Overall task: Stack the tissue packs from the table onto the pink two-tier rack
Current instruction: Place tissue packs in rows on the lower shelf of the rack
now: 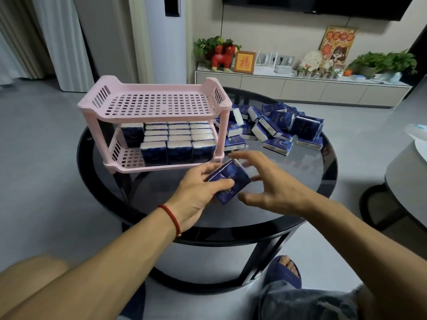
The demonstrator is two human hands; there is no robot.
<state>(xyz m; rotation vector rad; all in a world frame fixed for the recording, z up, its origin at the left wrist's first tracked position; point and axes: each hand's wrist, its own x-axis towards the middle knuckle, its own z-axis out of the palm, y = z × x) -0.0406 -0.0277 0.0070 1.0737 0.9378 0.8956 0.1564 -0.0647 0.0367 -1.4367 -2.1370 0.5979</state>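
A pink two-tier rack (pixel 152 112) stands on the left of the round dark glass table (pixel 323 185). Its top shelf is bare. Its lower shelf holds several dark blue tissue packs (pixel 178 144) standing in rows, with a gap at the front left. A loose heap of blue tissue packs (pixel 277 128) lies on the table to the right of the rack. In front of the rack my left hand (pixel 196 192) grips one blue tissue pack (pixel 233 175) above the table. My right hand (pixel 275 185) hovers just right of that pack, fingers spread, its fingertips near the pack's edge.
A second round table edge (pixel 406 185) with white paper on it lies at the right. Behind stand a white TV cabinet (pixel 300 88) with plants and ornaments, and a tall white air conditioner (pixel 166 42). My knees and a blue slipper (pixel 286 271) show below the table.
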